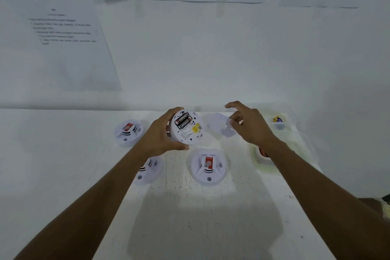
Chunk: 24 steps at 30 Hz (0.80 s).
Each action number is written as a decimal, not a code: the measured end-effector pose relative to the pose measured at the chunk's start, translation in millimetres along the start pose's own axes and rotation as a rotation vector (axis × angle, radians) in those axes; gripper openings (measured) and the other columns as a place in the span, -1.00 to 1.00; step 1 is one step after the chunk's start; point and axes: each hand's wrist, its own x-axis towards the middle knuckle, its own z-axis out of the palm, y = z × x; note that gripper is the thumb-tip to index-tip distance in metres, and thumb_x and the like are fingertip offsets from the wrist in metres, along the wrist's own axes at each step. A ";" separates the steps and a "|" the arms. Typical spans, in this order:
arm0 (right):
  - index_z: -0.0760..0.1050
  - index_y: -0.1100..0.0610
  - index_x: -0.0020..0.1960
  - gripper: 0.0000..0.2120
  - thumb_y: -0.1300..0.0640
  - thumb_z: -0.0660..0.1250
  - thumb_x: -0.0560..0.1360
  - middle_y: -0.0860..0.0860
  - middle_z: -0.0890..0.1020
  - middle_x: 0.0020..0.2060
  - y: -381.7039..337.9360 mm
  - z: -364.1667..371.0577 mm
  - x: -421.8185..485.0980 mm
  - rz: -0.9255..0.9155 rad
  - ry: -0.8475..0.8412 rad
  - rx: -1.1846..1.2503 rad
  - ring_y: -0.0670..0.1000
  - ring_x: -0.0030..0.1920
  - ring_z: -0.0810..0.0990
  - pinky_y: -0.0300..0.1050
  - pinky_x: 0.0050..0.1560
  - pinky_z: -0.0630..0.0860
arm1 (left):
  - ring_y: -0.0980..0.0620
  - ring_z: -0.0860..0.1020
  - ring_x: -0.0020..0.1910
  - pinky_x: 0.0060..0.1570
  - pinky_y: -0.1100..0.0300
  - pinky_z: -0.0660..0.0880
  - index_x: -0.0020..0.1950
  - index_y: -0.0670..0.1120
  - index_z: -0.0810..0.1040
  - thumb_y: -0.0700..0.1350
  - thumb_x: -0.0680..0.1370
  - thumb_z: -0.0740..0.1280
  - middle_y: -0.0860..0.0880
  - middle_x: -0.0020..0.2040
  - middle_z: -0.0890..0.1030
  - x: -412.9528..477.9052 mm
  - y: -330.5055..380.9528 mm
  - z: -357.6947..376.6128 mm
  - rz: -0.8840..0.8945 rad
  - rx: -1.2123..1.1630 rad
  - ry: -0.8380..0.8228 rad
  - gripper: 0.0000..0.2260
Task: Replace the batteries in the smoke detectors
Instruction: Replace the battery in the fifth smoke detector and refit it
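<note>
My left hand [162, 133] grips a white round smoke detector [187, 127] above the table, its back turned toward me. Two black batteries [183, 120] lie in its open compartment beside a yellow label. My right hand [248, 124] hovers to the right with its fingers loosely curled over a white round cover plate [219, 123] lying on the table. Whether the fingers touch the plate is unclear through blur.
Three more white smoke detectors rest face up: far left [128, 133], under my left forearm [148, 170], and centre [209, 167]. A clear tray [280, 123] at the right holds batteries. A second tray [263, 160] is partly hidden by my right forearm. Papers hang on the wall behind.
</note>
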 end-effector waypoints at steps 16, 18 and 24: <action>0.52 0.07 0.24 -0.75 0.19 0.33 0.56 0.02 0.67 0.04 -0.4 25.1 17.2 0.051 -0.063 -0.039 -0.02 -0.01 0.63 -0.06 0.04 0.59 | 0.25 0.45 0.26 0.13 0.35 0.50 0.45 0.07 0.29 -0.16 0.21 0.66 0.21 0.28 0.48 13.9 8.6 1.6 0.014 -0.017 -0.064 -0.10; 0.53 0.08 0.23 -0.77 0.15 0.32 0.58 0.03 0.69 0.02 -24.2 16.3 13.0 0.161 -0.096 0.315 -0.01 -0.05 0.67 -0.10 -0.03 0.64 | 0.26 0.45 0.26 0.12 0.36 0.49 0.43 0.09 0.30 -0.15 0.22 0.66 0.26 0.26 0.48 15.7 13.5 5.3 0.026 -0.010 -0.092 -0.12; 0.54 0.13 0.21 -0.70 0.29 0.43 0.50 0.10 0.72 -0.06 -48.9 1.1 -11.8 0.318 -0.162 0.677 0.12 -0.03 0.71 -0.01 -0.11 0.67 | 0.18 0.42 0.32 0.20 0.26 0.49 0.48 0.09 0.24 -0.05 0.23 0.64 0.16 0.35 0.45 14.8 23.4 16.9 0.052 -0.015 -0.184 -0.09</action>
